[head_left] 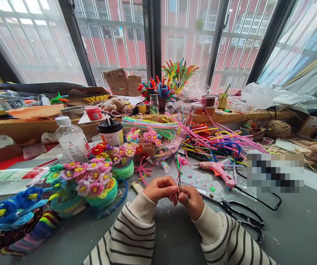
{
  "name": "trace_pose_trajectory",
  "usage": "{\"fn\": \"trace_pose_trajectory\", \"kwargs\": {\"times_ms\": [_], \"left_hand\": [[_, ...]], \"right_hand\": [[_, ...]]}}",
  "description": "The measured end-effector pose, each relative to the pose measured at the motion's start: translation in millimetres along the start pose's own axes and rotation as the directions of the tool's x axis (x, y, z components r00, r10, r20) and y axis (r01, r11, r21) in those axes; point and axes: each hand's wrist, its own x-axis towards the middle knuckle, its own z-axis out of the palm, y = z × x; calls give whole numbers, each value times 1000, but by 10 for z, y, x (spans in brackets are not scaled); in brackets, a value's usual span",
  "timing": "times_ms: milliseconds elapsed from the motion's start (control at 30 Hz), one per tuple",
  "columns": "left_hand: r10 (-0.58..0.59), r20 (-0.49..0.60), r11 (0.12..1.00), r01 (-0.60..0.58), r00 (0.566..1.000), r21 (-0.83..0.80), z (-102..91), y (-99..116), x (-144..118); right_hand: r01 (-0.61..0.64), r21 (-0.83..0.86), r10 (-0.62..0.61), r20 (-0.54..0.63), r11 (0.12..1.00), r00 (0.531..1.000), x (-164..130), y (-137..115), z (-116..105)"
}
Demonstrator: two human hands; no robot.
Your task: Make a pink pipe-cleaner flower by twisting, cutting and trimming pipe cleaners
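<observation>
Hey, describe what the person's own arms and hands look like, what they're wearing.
Both arms wear a knitted top with cream and black horizontal stripes, ending in plain cream ribbed cuffs at the wrists. The left hand and right hand are bare: no gloves, rings or watch can be seen.

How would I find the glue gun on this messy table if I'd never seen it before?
Start at the two hands pinching a flower stem in the middle of the grey table. Look just up and to the right, below the heap of coloured fuzzy sticks. The glue gun lies flat there, the only pink pistol shape, with black scissors below it.
</observation>
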Motion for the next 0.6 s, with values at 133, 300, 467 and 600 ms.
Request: {"fn": "trace_pose_trajectory", "kwargs": {"times_ms": [133,300,467,600], "left_hand": [[-1,9,999,0,1000,42,-28,-23,15],[34,-59,998,-31,998,55,-16,-7,20],[45,-84,998,-41,995,48,8,14,18],[28,-100,997,-21,995,71,9,26,20]], "right_hand": [[-74,-40,73,-21,996,997,3,53,-6],[-28,-51,27,-26,998,999,10,36,1],[-30,-131,28,-16,991,999,5,16,1],[-49,-182,47,-16,982,999,-1,6,-4]]}}
